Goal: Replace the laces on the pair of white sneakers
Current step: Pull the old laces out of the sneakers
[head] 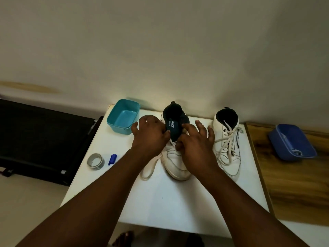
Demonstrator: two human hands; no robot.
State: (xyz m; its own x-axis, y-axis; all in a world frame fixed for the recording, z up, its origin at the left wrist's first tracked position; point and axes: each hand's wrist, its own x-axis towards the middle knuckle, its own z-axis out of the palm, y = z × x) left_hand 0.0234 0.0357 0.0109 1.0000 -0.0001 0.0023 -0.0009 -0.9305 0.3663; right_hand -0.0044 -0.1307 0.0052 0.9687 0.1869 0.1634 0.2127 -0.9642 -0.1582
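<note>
Both hands (150, 135) (194, 147) work at the left sneaker's (175, 157) tongue

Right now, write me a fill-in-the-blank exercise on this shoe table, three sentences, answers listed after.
1. Both hands, the left hand and the right hand, work on the sneaker that stands to the ____ of the still-laced sneaker.
2. The roll of tape lies beside a small ____ cap.
3. The tub at the table's far left corner is ____ in colour.

Missing words: left; blue; teal
</note>
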